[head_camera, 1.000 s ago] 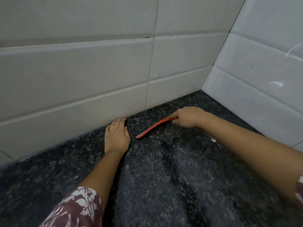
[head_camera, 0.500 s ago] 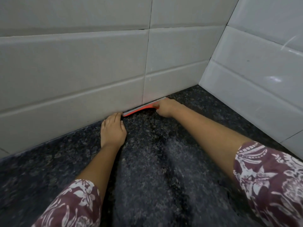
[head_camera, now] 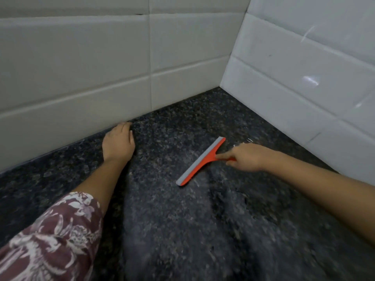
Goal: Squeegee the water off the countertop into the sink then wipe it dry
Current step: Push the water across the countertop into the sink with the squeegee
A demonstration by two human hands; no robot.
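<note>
Dark speckled stone countertop (head_camera: 182, 230), corner spot, pale tile wall (head_camera: 81, 67) at the back and a whiter tile wall (head_camera: 304, 88) on the right. Left hand (head_camera: 118, 141) lies palm down on the stone at the foot of the back wall, holding nothing; fingers point at the wall and their tips sit right at its base, slightly bent, though I cannot tell if they touch the tile. Left forearm runs back to a maroon floral sleeve (head_camera: 50, 236) at the lower left. Right hand (head_camera: 246, 160) reaches in from the right and grips the handle of the squeegee (head_camera: 199, 162), fingers curled round it with the index finger laid forward along the handle toward the head. Most of the handle is hidden inside the hand. Squeegee is orange with a grey blade strip; the head runs diagonally, near end low and left, far end up toward the right wall. It is right of centre on the countertop, well apart from the left hand and from the back wall. Grey strip faces the left hand's side. Whether the blade presses on the stone is not clear. Surface shows a dull wet sheen in broad smeared bands in the foreground, and a few small bright glints (head_camera: 249, 140) just beyond the right hand. Picture is somewhat blurred.
</note>
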